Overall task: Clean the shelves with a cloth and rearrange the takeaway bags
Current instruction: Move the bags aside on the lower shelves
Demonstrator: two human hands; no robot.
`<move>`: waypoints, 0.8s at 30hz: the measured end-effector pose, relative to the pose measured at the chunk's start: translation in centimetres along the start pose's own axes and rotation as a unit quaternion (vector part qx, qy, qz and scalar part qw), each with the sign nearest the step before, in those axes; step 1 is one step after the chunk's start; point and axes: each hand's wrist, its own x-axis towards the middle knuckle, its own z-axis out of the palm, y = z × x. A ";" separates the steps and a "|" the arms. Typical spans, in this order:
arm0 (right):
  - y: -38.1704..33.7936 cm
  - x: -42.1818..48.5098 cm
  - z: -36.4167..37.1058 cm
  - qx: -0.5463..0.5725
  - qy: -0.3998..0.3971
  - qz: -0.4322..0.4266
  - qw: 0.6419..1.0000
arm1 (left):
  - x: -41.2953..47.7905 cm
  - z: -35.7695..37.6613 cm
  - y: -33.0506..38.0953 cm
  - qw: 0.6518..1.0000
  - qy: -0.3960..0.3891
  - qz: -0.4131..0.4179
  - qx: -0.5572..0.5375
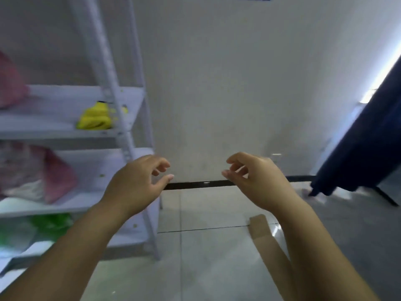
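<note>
Two hands: left hand [134,181], right hand [256,181]. Left of them: two pink bags [9,83] [55,174], one green bag [50,224], one yellow cloth [95,117]. Below the right hand: one cardboard strip [260,227].
</note>
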 end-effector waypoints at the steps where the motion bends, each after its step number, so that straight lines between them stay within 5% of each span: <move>1: -2.0 0.3 1.2 0.003 -0.013 -0.017 1.000 | -1.4 -1.4 -1.6 1.000 0.007 -0.015 0.007; 16: -23.5 8.1 16.6 0.078 -0.154 -0.211 0.962 | -12.6 -15.7 -19.5 0.952 0.106 -0.279 0.068; 24: -33.3 15.5 25.5 0.108 -0.194 -0.281 0.933 | -11.9 -21.5 -30.8 0.924 0.123 -0.341 0.119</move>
